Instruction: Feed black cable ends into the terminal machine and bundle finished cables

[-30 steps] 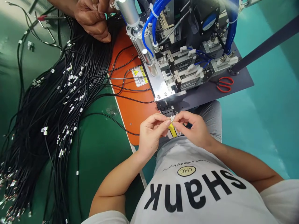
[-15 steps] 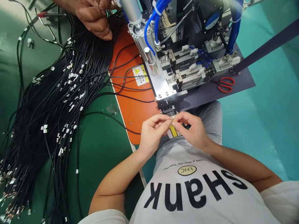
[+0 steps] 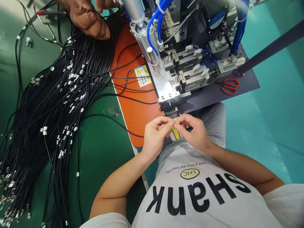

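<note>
Green bench mat is covered with black cables. A tiny metal part is pinched between left hand and right hand, just below the machine. It seems light, stiff, easily dropped; its edges are best gripped by fingertips.

white T-shirt | black block lettering, yellow oval badge | short sleeves | grey trousers
</note>
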